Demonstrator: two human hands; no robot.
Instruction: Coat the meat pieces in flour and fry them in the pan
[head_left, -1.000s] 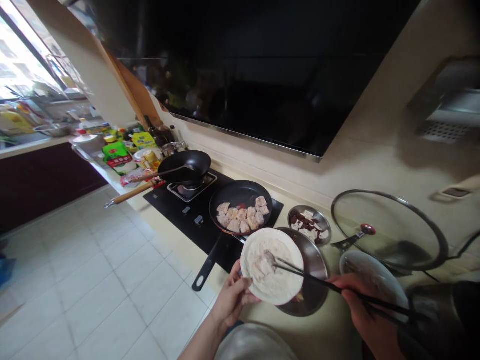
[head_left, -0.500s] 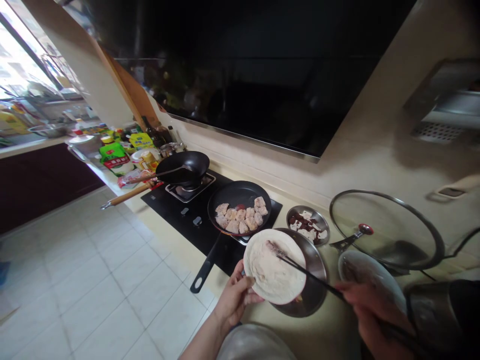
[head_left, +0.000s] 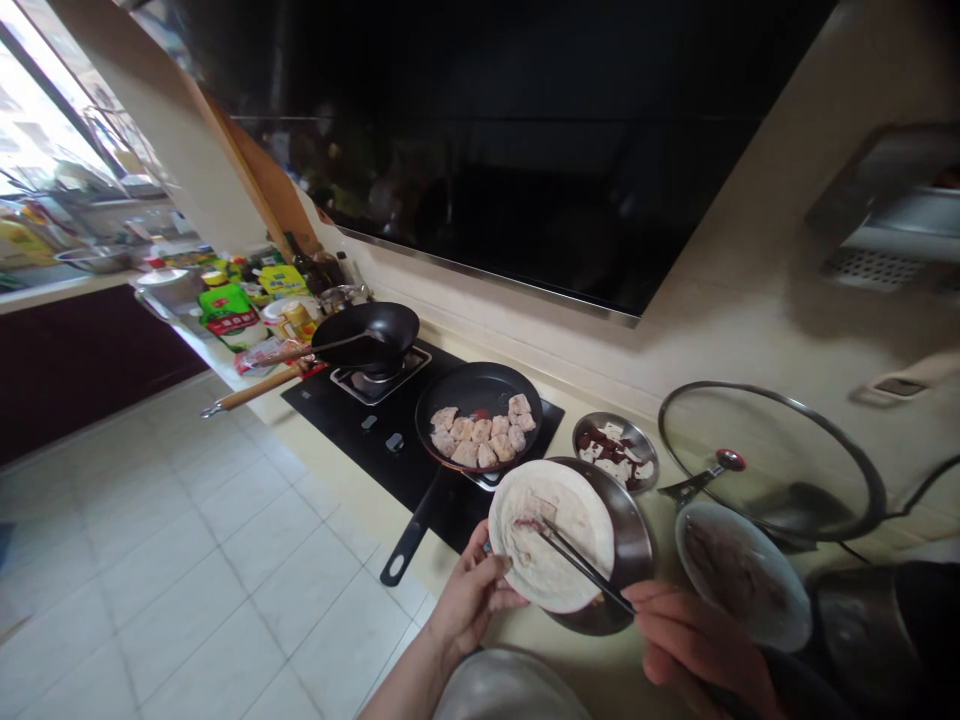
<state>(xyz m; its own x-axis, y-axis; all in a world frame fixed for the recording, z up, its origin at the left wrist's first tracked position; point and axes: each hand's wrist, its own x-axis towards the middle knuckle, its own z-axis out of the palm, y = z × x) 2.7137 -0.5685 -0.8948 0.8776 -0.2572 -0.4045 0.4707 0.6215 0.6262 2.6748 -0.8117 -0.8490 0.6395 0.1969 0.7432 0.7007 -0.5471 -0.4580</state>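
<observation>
My left hand (head_left: pixel 476 590) grips the near-left rim of a white plate (head_left: pixel 517 590) spread with pale flour, thumb on top and fingers beneath. Closed around dark chopsticks (head_left: pixel 589 572), my right hand (head_left: pixel 694 635) holds their tips in the flour, at a reddish piece of meat (head_left: pixel 531 522) partly coated white. The plate is held over a wide steel bowl (head_left: pixel 636 545), hiding much of it. Just beyond, a black frying pan (head_left: pixel 480 385) on the stove holds several flour-coated pieces (head_left: pixel 480 430) grouped on its near side.
A steel dish of dark and white pieces (head_left: pixel 615 452), a glass lid (head_left: pixel 780 450) and a whitish bowl (head_left: pixel 742 575) stand to the right. A wok (head_left: pixel 367 335) sits on the far burner. The frying pan's handle (head_left: pixel 412 535) juts over the counter edge. A dark range hood (head_left: pixel 480 150) hangs above.
My right hand has moved left and down with the chopsticks. Their tips and the meat piece have shifted lower in the flour. My left hand and the plate stay nearly in place.
</observation>
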